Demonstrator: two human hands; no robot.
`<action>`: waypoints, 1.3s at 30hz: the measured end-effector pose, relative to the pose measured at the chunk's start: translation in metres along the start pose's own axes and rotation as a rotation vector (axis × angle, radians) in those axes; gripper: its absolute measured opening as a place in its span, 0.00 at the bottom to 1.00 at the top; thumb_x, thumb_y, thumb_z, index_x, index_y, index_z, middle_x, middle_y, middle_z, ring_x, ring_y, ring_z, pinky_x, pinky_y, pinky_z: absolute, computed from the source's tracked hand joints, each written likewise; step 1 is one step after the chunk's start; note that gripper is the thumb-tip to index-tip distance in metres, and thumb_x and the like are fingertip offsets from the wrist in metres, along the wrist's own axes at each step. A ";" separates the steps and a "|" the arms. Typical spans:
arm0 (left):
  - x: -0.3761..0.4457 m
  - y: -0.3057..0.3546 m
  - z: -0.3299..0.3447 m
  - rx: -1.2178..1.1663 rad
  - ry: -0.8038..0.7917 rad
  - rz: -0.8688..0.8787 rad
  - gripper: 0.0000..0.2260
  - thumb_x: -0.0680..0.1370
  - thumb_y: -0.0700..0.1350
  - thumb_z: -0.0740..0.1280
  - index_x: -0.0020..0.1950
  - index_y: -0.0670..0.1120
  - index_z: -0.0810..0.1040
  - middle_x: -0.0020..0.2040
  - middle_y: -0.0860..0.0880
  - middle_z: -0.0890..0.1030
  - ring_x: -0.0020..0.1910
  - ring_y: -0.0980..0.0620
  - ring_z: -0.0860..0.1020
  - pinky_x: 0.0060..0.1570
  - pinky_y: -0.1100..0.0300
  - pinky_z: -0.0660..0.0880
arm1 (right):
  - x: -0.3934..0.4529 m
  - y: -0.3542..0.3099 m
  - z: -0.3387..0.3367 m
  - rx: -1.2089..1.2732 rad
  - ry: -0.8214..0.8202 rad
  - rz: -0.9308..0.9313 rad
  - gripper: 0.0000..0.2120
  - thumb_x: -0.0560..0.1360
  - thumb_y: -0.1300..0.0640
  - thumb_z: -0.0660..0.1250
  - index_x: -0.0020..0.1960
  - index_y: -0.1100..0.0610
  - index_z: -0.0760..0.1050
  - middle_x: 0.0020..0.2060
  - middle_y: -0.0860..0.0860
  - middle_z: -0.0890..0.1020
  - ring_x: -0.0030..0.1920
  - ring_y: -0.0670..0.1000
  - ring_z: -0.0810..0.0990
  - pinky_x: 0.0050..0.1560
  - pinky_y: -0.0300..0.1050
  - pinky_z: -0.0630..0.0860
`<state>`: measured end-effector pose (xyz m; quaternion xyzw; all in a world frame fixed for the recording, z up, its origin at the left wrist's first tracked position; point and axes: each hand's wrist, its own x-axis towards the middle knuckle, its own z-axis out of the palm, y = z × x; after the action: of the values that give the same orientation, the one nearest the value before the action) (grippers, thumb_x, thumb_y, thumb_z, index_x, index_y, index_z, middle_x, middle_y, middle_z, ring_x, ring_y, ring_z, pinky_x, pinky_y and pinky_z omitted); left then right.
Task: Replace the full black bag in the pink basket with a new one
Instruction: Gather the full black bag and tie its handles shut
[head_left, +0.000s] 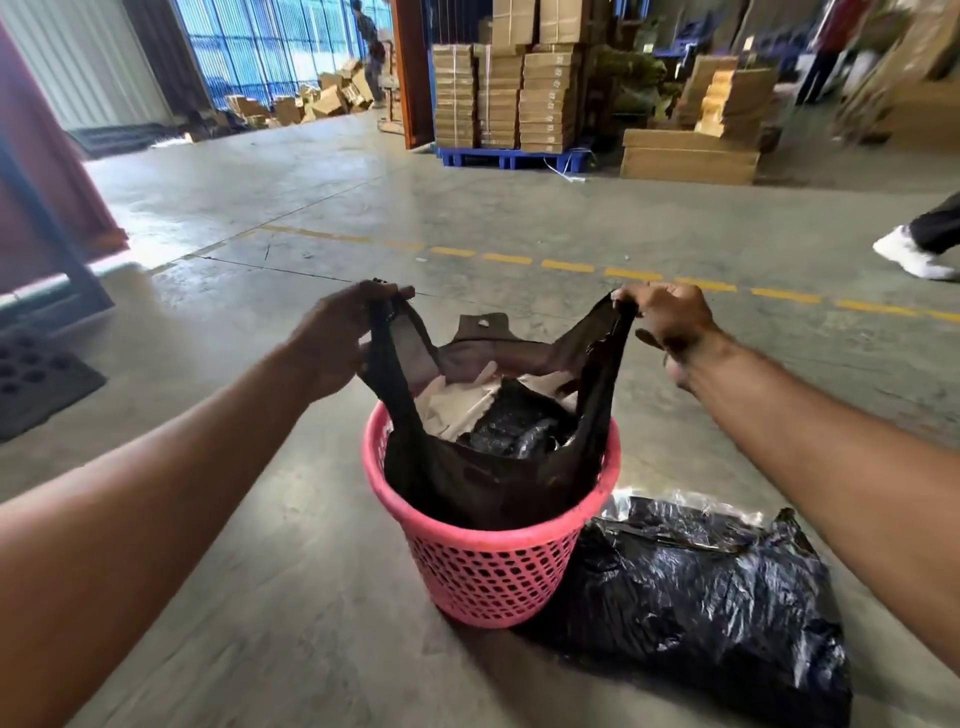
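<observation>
A pink perforated basket (493, 577) stands on the concrete floor in front of me. Inside it sits a black handled bag (483, 488) filled with cardboard scraps and crumpled black plastic. My left hand (337, 343) is shut on the bag's left handle, pulled up above the rim. The right handle is gripped and stretched upward by my right hand (670, 322). Both handles are taut and spread apart. A pack of new black bags (691, 597) in clear wrap lies on the floor, touching the basket's right side.
A dark moulded mat (36, 384) lies at the left. A dashed yellow line (571, 266) crosses the floor beyond the basket. A person's white shoe (911, 254) steps at the right edge. Stacked cartons on a blue pallet (511, 156) stand at the back.
</observation>
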<state>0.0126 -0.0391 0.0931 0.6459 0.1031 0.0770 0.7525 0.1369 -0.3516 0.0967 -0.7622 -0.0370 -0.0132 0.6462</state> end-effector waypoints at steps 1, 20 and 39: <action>0.006 0.000 0.008 -0.016 -0.016 0.036 0.08 0.75 0.48 0.69 0.50 0.46 0.84 0.58 0.52 0.82 0.50 0.55 0.78 0.42 0.58 0.70 | 0.001 0.001 0.004 -0.016 0.048 -0.049 0.08 0.62 0.49 0.70 0.34 0.54 0.80 0.36 0.53 0.77 0.38 0.51 0.74 0.40 0.43 0.68; 0.017 -0.070 0.088 0.639 -0.369 0.259 0.06 0.71 0.38 0.70 0.43 0.48 0.78 0.39 0.55 0.79 0.36 0.68 0.76 0.42 0.69 0.74 | -0.044 -0.005 0.082 -0.861 -0.398 -0.875 0.08 0.69 0.44 0.69 0.42 0.47 0.79 0.52 0.50 0.73 0.57 0.52 0.71 0.57 0.52 0.68; 0.034 -0.078 0.072 0.226 -0.295 -0.083 0.23 0.79 0.69 0.59 0.62 0.57 0.82 0.44 0.47 0.86 0.34 0.53 0.84 0.43 0.55 0.77 | -0.003 0.040 0.057 -0.311 -0.223 -0.574 0.05 0.70 0.60 0.75 0.43 0.51 0.85 0.38 0.45 0.87 0.40 0.44 0.85 0.45 0.44 0.81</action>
<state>0.0624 -0.1116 0.0248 0.7259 0.0264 -0.0616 0.6845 0.1354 -0.3025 0.0474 -0.8068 -0.3179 -0.1168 0.4842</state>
